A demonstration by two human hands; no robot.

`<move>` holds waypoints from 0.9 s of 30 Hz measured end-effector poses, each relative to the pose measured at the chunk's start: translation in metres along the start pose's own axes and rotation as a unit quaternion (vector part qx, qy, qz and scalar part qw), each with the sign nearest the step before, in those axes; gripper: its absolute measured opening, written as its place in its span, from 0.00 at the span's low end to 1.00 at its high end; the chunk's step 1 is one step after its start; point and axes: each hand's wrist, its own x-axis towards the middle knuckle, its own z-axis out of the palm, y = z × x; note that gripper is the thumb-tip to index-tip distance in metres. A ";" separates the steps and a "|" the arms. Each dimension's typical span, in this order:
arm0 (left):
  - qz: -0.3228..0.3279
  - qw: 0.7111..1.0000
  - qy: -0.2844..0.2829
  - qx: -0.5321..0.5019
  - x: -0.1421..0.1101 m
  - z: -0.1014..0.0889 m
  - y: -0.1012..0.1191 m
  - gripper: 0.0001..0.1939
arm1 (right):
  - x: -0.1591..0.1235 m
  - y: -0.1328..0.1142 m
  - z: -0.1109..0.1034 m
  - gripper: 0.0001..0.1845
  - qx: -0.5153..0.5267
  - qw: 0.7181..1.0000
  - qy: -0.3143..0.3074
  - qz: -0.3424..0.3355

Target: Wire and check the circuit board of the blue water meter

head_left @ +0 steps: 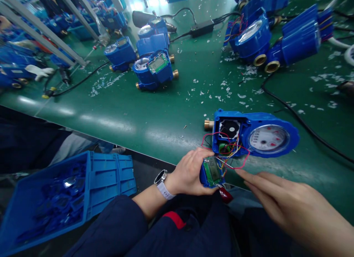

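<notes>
Left hand [190,174] clasps the small blue display module with green circuit board [211,172] at the table edge, wired to the open blue plastic water meter [256,133] just beyond it, while the right hand [293,209], fingers extended and empty, points leftward at the wires.

2 hands [190,172], 1 opened meter [257,133], 1 crate [110,179], and perhaps 7 more meters [155,67] beyond.

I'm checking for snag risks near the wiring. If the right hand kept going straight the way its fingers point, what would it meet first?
The right hand points left and slightly up. Its fingertips would probably first meet the coloured wires, then the display module in the left hand. Depth is unclear.
</notes>
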 end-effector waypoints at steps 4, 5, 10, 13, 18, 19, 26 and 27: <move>0.002 1.000 0.004 -0.021 0.000 -0.001 -0.002 0.37 | 0.007 0.020 0.012 0.13 0.098 0.995 0.026 -0.006; -0.001 1.000 0.006 -0.027 0.000 -0.001 -0.002 0.37 | 0.006 0.025 0.015 0.13 0.101 0.994 0.028 -0.018; 0.012 0.999 0.003 -0.052 0.000 -0.002 -0.004 0.39 | 0.001 0.050 0.023 0.21 0.061 0.993 0.021 -0.099; 0.009 0.998 0.005 -0.059 0.000 -0.003 -0.004 0.39 | 0.002 0.055 0.020 0.22 -0.001 0.992 0.021 -0.125; -0.006 1.000 0.018 -0.023 -0.002 0.001 -0.002 0.40 | 0.009 0.034 0.009 0.17 -0.131 0.989 -0.011 -0.068; -0.003 1.000 0.020 -0.009 -0.002 0.002 -0.002 0.40 | 0.010 0.028 0.009 0.18 -0.155 0.987 -0.020 -0.043; -0.005 0.999 -0.023 0.030 -0.002 0.003 0.002 0.40 | 0.024 -0.002 0.020 0.15 -0.200 0.976 -0.070 0.056; -0.006 0.999 -0.026 0.032 -0.002 0.003 0.002 0.40 | 0.027 -0.005 0.022 0.13 -0.205 0.973 -0.080 0.068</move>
